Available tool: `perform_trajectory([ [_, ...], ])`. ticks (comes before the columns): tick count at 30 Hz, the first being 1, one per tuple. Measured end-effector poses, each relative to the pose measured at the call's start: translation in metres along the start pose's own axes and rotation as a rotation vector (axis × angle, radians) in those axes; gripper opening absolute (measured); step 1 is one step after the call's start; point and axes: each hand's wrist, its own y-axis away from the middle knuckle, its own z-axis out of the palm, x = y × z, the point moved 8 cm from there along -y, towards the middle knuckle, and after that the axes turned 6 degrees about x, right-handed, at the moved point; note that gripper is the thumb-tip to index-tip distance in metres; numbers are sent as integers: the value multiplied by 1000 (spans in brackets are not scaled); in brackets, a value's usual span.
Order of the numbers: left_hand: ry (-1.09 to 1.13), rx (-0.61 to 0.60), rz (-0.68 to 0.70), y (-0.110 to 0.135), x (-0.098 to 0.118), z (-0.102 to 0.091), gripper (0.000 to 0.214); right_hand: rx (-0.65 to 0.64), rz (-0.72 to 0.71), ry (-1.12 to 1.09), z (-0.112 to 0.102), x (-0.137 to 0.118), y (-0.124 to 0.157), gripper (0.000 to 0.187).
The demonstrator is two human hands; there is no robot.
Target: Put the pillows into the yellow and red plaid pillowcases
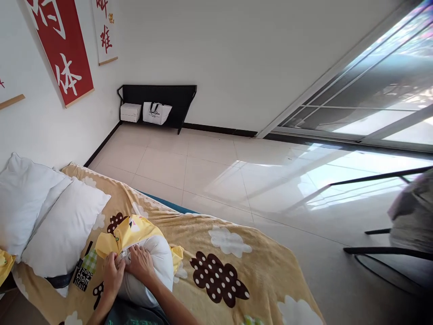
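Observation:
A plump white pillow (pixel 161 257) lies against my lap on the bed, with a yellow patterned pillowcase (pixel 140 230) bunched over its far side. My left hand (pixel 114 274) is closed in a pinch at the pillowcase's opening edge, on the pillow's left side. Close beside it, my right hand (pixel 140 262) presses on the pillow with its fingers curled at that same edge. Between the hands a small white tag or fold shows, too small to make out. Part of the yellow cloth sticks out on the pillow's right side.
White pillows (pixel 67 225) lean at the bed's left end, near a black printed cloth (pixel 82 276). A brown blanket (pixel 267 262) with cloud patterns covers the bed. Beyond the tiled floor stands a black shelf (pixel 182 104) holding a white box (pixel 130 112) and a bag (pixel 156 113).

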Motion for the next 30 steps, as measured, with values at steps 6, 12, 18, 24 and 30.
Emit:
perform_trajectory([
  [6,-93,-181,-30,-9,14,8,39,-207,-239,-155,-20,18,6,76],
  [12,-275,-337,-3,-12,34,10,35,-206,-450,-348,-34,34,37,77],
  [18,-419,-360,-37,-31,39,10,24,-139,-558,-210,3,4,12,51],
  [24,-555,-316,-9,-34,50,2,28,76,-526,-196,3,-13,-24,32],
  [30,-599,-293,34,-26,58,5,35,397,-513,-182,-11,17,17,37],
])
